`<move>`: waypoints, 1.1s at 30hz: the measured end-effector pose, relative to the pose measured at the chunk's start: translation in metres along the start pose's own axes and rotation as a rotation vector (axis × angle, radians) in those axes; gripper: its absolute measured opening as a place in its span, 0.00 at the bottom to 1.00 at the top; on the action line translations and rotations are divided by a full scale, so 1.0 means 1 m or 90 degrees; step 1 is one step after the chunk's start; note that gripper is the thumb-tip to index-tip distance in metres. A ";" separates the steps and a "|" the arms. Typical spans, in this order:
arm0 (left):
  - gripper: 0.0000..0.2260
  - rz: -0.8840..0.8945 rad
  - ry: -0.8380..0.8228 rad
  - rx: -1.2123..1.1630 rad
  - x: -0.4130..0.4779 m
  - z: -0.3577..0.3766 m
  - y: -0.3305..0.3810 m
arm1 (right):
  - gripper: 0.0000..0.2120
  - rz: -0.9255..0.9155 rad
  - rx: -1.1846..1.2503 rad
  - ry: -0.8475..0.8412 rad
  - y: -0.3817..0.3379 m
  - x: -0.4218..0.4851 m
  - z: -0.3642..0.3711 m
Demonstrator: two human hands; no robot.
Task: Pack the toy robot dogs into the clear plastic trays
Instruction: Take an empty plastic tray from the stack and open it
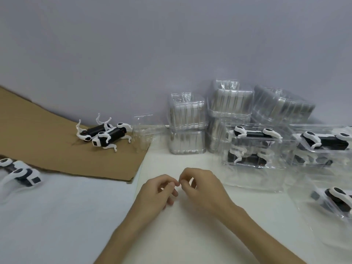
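Fingers (169, 182) of the left hand (158, 189) and of the right hand (202, 185) are loosely curled, their tips meeting over the white table (190, 235); neither hand grips anything visible. Two loose toy robot dogs (110, 138) lie touching each other on the cardboard sheet (47, 145) at far left, just beside a single empty clear tray (142, 130); both hands are well apart from them. Stacks of nested trays (186, 122) stand against the wall (171, 35), and filled trays (255, 147) sit to the right.

Handling, as judged: each dog is probably light and rigid, with a solid black body and thin white legs that look liable to bend or snap, so the body, not a leg, is the safer place to hold. The thin-walled tray likely flexes and slides easily and wants steadying at its rim.

Hard to make out: a further dog (19, 172) at the left edge is blurred and cut off; another packed tray (335, 199) runs out of view at lower right; tray outlines merge through reflections, so their count stays uncertain
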State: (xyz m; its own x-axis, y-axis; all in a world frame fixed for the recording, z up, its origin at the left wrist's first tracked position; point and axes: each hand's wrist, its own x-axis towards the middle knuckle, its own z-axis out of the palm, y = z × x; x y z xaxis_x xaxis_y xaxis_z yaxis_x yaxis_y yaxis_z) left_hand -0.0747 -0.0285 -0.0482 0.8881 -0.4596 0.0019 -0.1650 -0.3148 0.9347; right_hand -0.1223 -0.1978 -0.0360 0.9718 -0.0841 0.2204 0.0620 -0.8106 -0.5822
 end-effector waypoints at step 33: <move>0.13 0.047 0.570 0.085 0.136 -0.043 0.004 | 0.07 -0.050 -0.043 -0.006 0.024 0.036 0.032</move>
State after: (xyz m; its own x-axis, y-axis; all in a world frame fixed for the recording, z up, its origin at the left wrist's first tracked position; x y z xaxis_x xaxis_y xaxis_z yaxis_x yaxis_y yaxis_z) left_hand 0.0634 -0.0567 -0.0287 0.8658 0.3168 0.3874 -0.2332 -0.4294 0.8725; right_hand -0.0783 -0.2011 -0.0672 0.9666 -0.0140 0.2558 0.1223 -0.8521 -0.5089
